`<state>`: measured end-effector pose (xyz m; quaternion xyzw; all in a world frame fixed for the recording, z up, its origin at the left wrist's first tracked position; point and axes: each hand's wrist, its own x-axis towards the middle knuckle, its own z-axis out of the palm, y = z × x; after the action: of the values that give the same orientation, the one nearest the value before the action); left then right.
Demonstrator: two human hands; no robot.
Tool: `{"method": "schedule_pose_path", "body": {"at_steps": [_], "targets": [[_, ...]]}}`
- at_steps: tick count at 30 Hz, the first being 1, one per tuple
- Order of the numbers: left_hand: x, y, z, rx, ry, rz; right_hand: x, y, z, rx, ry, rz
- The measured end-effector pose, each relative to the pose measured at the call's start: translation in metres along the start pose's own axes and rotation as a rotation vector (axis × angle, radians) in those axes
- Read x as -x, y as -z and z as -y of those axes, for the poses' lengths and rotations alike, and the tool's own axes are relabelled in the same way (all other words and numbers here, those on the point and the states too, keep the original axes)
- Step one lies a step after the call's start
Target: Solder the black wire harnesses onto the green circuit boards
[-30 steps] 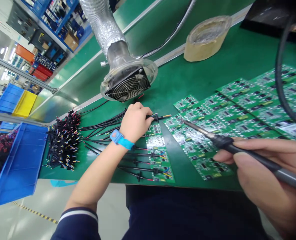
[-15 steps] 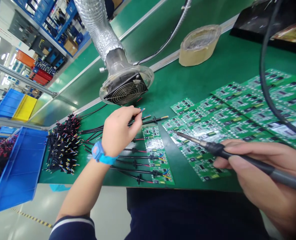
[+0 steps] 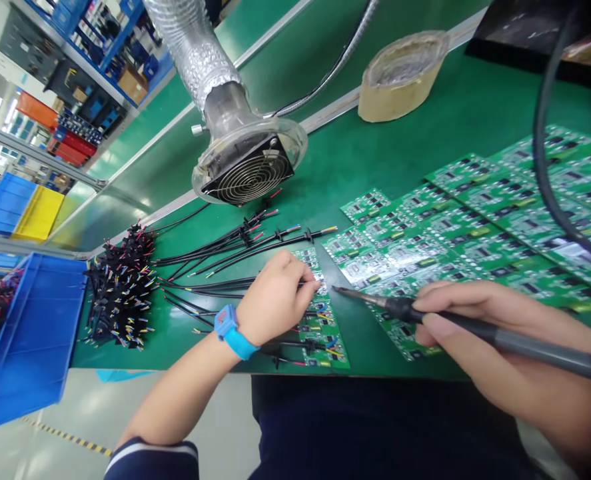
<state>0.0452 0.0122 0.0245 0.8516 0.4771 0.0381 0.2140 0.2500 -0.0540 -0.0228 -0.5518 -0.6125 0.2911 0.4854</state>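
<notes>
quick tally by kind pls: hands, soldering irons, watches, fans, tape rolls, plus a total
left hand and right hand: 2
soldering iron: 1
watch: 1
fan: 1
tape roll: 1
total: 6

You can read no words, brands or numbers here. Just behind the grip of your left hand [image 3: 279,293], the watch [image 3: 225,322] shows reddish marks too blurred to make out. The white print on the board strip [image 3: 336,343] under that grip, and on the circuit boards [image 3: 425,230] beyond the grip of your right hand [image 3: 480,320], is too small to read.
</notes>
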Motion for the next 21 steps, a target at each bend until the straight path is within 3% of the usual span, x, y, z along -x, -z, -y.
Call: {"method": "schedule_pose_path", "body": {"at_steps": [10,21], "targets": [[-0.0002,0.0001,-0.0031,-0.026,0.04,0.066,-0.0067,-0.0011,0.0016,0.006,0.079,0.106],[0.0001,-0.0003,-0.0023,-0.049,0.033,0.064,-0.0049,-0.0033,0.0007,0.031,0.013,0.084]]}}
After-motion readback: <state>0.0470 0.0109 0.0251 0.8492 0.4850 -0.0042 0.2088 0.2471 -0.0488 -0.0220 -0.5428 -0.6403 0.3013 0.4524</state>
